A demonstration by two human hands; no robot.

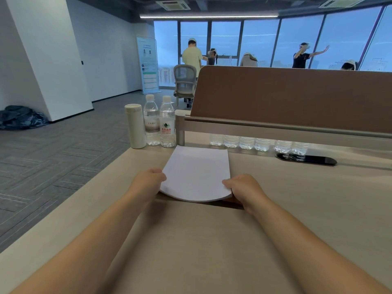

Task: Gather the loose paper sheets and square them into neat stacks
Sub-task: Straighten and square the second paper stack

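The fingers (157,171) of my left hand (148,181) are curled on the left edge of a thin stack of plain white paper sheets (197,172), with the thumb on top. My right hand (244,187) pinches the near right corner in the same way, so both hands are grasping the stack.

In the head view, the only one I have, the stack is in the middle of the pale wood-grain desk (275,219). Its far edge seems to rest on the surface, while the near side is raised and throws a dark shadow below. I judge that I hold it by two sides so the sheets can be tapped until their edges come level.

The paper is matte and flexible, and its near edge bows in a soft curve between my hands. The sides already look quite even.

A cream cylindrical flask (135,126) and two clear plastic water bottles (167,124) stand near the far left corner, beside a brown divider panel (286,96).
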